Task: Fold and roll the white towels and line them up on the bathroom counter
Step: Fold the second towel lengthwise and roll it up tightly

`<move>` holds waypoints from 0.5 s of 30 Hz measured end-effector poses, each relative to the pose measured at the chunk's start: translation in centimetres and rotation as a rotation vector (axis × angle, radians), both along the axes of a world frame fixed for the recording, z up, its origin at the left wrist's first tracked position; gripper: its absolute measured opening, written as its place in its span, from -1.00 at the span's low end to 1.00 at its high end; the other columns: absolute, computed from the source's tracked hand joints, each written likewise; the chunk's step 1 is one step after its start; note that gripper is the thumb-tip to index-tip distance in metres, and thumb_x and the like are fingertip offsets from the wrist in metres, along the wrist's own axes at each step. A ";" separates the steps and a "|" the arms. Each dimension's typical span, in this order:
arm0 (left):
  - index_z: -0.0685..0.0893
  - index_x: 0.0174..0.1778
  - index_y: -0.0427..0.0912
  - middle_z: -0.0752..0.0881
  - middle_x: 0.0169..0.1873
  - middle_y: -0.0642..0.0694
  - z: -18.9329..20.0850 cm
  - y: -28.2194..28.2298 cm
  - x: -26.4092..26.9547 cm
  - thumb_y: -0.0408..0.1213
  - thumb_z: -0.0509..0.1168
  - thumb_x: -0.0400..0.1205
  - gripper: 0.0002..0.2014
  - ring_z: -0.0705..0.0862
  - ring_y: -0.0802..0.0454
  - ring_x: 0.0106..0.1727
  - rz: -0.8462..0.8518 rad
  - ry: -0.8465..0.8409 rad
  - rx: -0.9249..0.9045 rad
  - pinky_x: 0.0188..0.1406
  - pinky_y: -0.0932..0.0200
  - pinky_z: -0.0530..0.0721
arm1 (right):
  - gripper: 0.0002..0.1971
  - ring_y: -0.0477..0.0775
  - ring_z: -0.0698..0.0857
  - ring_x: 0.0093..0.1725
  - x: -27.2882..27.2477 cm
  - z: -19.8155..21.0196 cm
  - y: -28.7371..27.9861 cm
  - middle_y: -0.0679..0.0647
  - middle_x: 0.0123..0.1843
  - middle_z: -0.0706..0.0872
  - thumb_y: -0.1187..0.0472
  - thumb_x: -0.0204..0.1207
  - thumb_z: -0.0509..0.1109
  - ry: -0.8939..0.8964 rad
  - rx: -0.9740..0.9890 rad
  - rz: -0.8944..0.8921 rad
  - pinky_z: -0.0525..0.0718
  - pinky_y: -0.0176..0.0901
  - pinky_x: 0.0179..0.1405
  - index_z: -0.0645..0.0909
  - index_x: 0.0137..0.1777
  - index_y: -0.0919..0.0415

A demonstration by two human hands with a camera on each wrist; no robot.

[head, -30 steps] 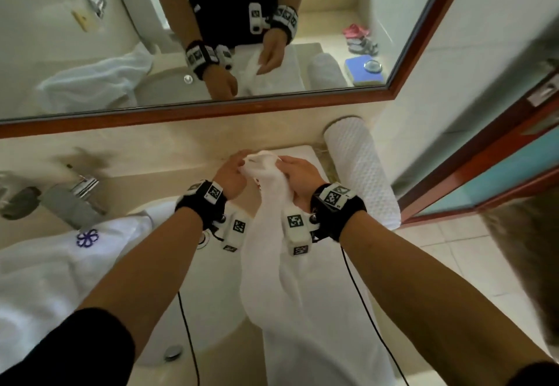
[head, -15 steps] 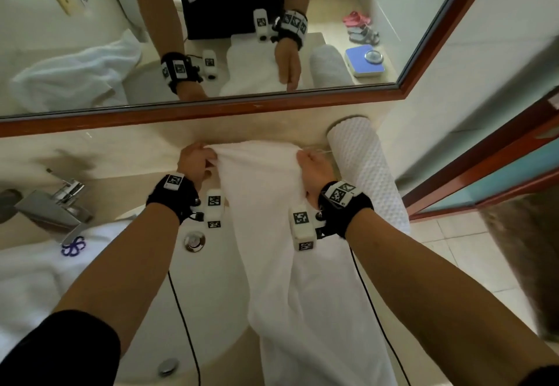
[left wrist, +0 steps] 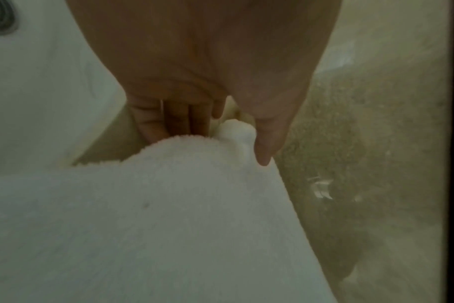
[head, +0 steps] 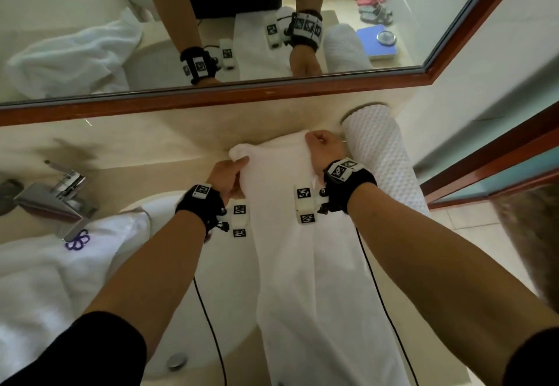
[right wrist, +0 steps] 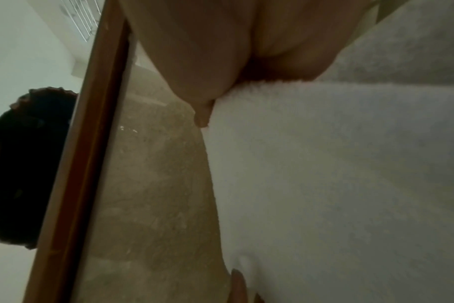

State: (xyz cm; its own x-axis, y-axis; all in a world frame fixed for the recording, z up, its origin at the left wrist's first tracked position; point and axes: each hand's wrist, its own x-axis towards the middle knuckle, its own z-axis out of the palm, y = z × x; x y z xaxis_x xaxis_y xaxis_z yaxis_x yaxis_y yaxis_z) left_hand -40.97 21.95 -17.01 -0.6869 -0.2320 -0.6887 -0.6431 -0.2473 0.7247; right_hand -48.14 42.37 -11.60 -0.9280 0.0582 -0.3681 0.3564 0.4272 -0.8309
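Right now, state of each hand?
Left hand: pinching the far left corner of the long white terry towel between thumb and fingers.
Right hand: gripping the same towel's far right corner.

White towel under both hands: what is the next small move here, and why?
Probably start rolling the far end toward the body. The left hand and the right hand each grip a far corner of the white towel, which lies as a long folded strip from the counter over its front edge, beside the rolled towel. The strip looks ready to roll.
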 end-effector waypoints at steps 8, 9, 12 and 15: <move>0.53 0.37 0.00 0.71 0.15 -0.18 0.1 0.8 -0.6 -0.44 0.34 0.59 -0.55 0.72 -0.22 0.07 0.209 0.118 0.029 0.02 -0.31 0.74 | -0.65 0.15 0.67 0.10 0.4 -1.5 1.9 0.10 0.18 0.74 0.00 0.62 0.34 -0.072 0.185 0.036 0.52 -0.20 0.04 0.67 0.27 0.19; 0.48 0.40 0.07 0.70 0.15 -0.15 0.4 0.9 -0.3 -0.44 0.36 0.60 -0.51 0.72 -0.20 0.08 0.202 0.123 0.061 0.02 -0.31 0.74 | -0.63 0.13 0.66 0.05 0.8 -1.5 2.2 0.07 0.14 0.73 -0.03 0.59 0.37 -0.088 0.199 0.030 0.51 -0.20 0.00 0.65 0.28 0.17; 0.45 0.44 0.09 0.70 0.20 -0.17 -0.6 0.7 0.6 -0.33 0.48 0.49 -0.38 0.72 -0.24 0.12 0.076 0.049 0.031 0.06 -0.40 0.72 | -0.61 0.06 0.59 -0.09 2.3 -1.1 2.4 0.02 0.01 0.64 -0.08 0.52 0.42 -0.057 0.223 -0.011 0.48 -0.17 -0.11 0.59 0.21 0.16; 0.61 0.36 -0.18 0.75 0.21 -0.22 -1.4 1.0 1.7 -0.22 0.54 0.42 -0.43 0.75 -0.21 0.13 0.005 -0.014 0.027 0.10 -0.20 0.76 | -0.71 0.04 0.59 -0.21 5.2 -1.6 2.6 0.01 -0.20 0.65 -0.09 0.53 0.40 -0.007 0.222 0.018 0.56 -0.13 -0.14 0.57 -0.14 0.15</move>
State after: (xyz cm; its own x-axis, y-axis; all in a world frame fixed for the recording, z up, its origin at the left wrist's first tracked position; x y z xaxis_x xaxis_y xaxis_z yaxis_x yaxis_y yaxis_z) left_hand -39.32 22.98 -18.41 -0.6763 -0.2165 -0.7041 -0.6518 -0.2696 0.7089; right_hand -42.99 44.96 -13.19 -0.9270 0.1219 -0.3548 0.3525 0.6062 -0.7129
